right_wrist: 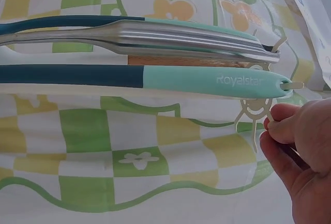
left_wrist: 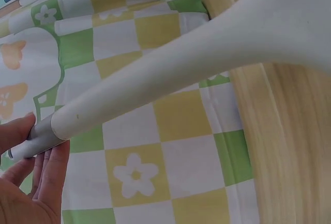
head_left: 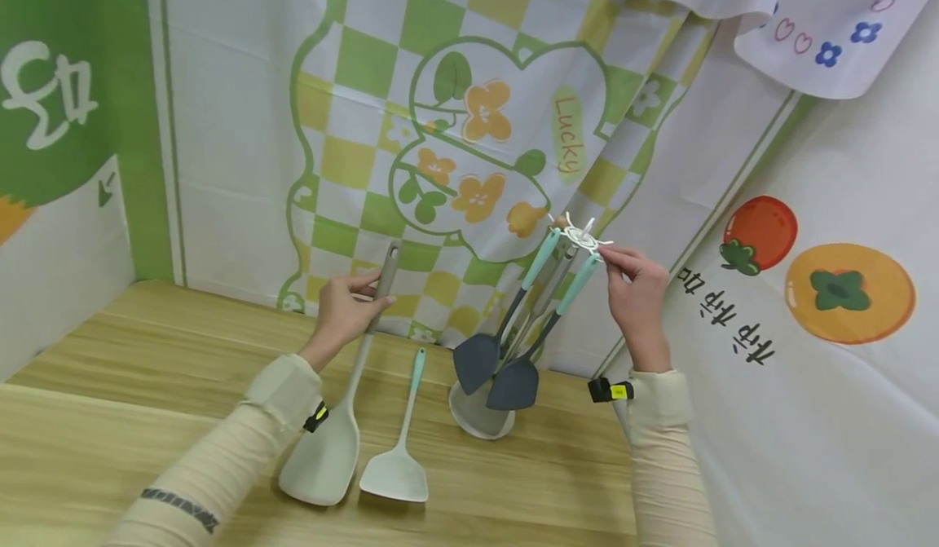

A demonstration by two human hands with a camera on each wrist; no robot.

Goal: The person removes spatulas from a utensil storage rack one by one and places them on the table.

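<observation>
Between thumb and fingers, my left hand (head_left: pixel 345 315) pinches the grey handle end of a large pale spatula (head_left: pixel 323 461). Its handle points up and its broad blade is lowest, near the table; I cannot tell if it touches. My right hand (head_left: pixel 640 302) pinches a hook of the white hook ring (head_left: pixel 583 239) atop a utensil rack, as the right wrist view shows. From the rack hang two dark-bladed turners (head_left: pixel 477 359) with mint handles, a steel-handled utensil (right_wrist: pixel 196 40) and others partly hidden behind them. A smaller pale turner (head_left: pixel 394 475) with a mint handle tip stands between the hands.
The rack's round pale base (head_left: pixel 480 421) stands on the wood-grain table (head_left: pixel 543 482), near its back edge. Behind hangs a green and yellow checked cloth (head_left: pixel 367 66). A white wall printed with fruit (head_left: pixel 851 293) closes off the right side.
</observation>
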